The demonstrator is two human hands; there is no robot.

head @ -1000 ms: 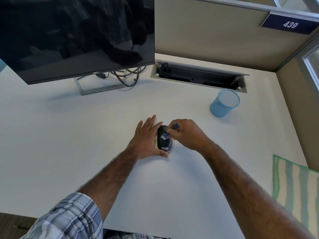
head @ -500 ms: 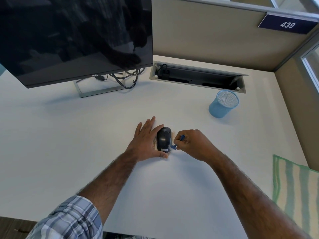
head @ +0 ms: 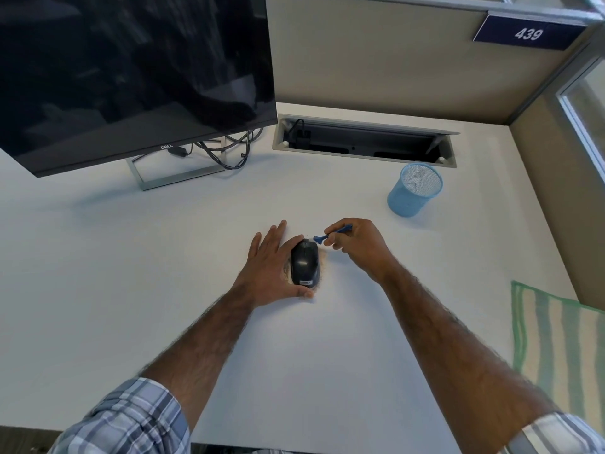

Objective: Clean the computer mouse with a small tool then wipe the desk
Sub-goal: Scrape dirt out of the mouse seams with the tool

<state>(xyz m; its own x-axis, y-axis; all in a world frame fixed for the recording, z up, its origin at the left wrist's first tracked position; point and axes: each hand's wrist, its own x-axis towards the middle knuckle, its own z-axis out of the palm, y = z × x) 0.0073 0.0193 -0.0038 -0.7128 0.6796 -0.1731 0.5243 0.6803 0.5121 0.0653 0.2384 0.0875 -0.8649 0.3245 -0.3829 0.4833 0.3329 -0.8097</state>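
Mouse [head: 304, 262]: black, top side up, on desk [head: 163, 257] approx. mid-surface, slightly right of centre, well apart from all edges. Label at its near end, print too small to read w/ certainty. Pale brownish grit [head: 324, 261] on desk just beside mouse, both sides; left patch mostly hidden by hand.

Left hand [head: 271, 267]: flat on desk, fingers straight and close together, laid against mouse's left side; thumb stretched along mouse's near end. Nothing gripped.

Right hand [head: 357, 245]: just beside mouse's far right corner, fingers curled, pinching blue tool [head: 330, 235] betw. thumb + forefinger. Flared tip points left at mouse's front edge; contact w/ mouse cannot be told. Part of the handle hidden in fingers, so tool type unclear.

Both forearms bare; plaid sleeves cut off at bottom of frame.

Toward far right corner: blue mesh cup [head: 414, 191], upright, inside not visible past the mesh glare. Along far edge: open cable tray [head: 363, 142], contents dark, hard to make out. Far left corner: monitor [head: 131, 70], screen off, left part cropped; cables [head: 229, 152] behind its stand.

Right edge: green-striped cloth [head: 556, 348], cropped by frame. Partition sign [head: 527, 33] reads 439.
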